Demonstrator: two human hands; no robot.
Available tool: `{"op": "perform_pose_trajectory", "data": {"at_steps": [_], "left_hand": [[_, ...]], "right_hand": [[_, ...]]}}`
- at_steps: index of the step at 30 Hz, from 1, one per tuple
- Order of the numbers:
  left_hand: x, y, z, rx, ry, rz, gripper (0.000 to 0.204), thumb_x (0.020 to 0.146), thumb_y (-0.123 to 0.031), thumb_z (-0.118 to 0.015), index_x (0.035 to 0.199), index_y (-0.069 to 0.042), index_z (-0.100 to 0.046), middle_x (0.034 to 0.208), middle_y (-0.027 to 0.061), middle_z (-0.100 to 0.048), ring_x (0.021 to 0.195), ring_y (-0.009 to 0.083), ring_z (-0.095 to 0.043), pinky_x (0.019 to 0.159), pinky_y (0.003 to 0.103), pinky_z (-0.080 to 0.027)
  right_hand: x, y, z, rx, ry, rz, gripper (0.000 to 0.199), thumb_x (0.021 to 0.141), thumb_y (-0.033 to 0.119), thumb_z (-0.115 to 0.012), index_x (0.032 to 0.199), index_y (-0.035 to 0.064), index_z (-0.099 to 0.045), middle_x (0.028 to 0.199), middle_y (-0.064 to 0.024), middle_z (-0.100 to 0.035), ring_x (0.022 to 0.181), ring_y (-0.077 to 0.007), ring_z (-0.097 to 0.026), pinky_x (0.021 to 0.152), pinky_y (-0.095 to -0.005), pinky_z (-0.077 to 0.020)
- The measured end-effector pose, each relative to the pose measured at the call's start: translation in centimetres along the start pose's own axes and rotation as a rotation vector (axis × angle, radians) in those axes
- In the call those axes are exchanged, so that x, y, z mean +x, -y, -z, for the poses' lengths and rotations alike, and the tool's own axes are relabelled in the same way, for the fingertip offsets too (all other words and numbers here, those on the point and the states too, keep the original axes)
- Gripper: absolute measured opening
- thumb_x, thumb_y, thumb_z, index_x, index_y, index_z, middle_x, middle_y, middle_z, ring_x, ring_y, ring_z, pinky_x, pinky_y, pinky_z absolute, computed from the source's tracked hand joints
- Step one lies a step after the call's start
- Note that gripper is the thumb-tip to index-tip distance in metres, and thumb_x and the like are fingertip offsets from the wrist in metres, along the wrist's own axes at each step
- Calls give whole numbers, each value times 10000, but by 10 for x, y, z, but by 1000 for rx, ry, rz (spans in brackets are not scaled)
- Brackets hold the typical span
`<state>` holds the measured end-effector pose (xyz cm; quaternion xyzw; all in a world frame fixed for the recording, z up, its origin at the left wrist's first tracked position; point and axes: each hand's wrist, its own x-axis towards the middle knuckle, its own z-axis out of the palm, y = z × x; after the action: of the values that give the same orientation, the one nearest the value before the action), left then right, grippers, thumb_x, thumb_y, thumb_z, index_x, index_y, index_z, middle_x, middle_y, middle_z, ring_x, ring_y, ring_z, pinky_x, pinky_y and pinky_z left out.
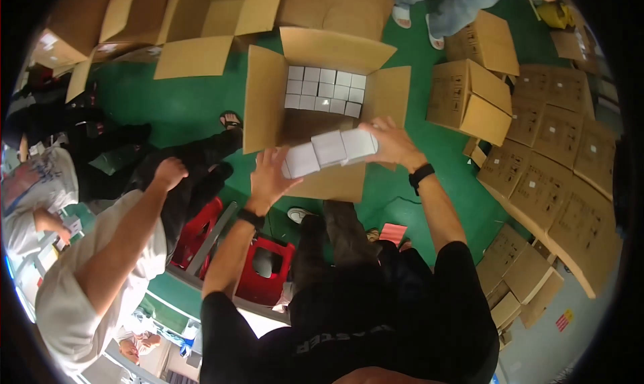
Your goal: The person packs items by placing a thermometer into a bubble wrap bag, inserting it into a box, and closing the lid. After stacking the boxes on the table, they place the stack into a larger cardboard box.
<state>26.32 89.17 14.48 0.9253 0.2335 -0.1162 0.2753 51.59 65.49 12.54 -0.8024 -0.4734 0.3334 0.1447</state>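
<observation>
Over the near half of the open carton [264,102], left hand [270,178] and right hand [394,142] have fingers clamped on opposite ends of three white boxes [329,149]; slackening end pressure could let the middle one drop.

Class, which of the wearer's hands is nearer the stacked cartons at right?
Right. The right hand is left of the stacked cartons; the left hand is farther left, across the held boxes.
</observation>
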Motion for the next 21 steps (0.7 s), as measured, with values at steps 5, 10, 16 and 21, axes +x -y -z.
{"op": "perform_pose_trajectory", "data": {"at_steps": [5,10,16,21], "left_hand": [[144,45,-87,22,151,-20,906,621,-379,-856,1376,-55,-475,1220,192,-531,1170,379,-500,1012,455,-419],[215,97,-165,-53,269,6,915,615,-385,-867,1370,-35,-487,1215,170,-533,1123,335,-535,990,366,-440],[257,136,-259,11,359,172,809,638,-367,-841,1331,-93,-526,1273,112,-512,1208,325,-486,1017,394,-430],[263,167,-321,140,315,-33,787,673,-344,-824,1371,-170,-505,1302,81,-507,1224,322,-475,1032,395,-420]], "right_hand": [[88,-122,-46,91,118,-85,853,592,318,-864,1337,116,-500,1184,-160,-514,1149,-369,-460,960,-440,-433],[145,-189,-114,180,195,-181,896,603,357,-837,1383,110,-471,1270,-170,-502,1200,-369,-456,996,-429,-422],[183,-238,-187,325,490,-392,942,611,361,-821,1430,125,-420,1362,-168,-475,1270,-363,-434,1034,-424,-414],[176,-260,-287,181,266,-401,902,647,318,-826,1423,127,-409,1333,-155,-477,1245,-374,-440,1028,-449,-418]]}}
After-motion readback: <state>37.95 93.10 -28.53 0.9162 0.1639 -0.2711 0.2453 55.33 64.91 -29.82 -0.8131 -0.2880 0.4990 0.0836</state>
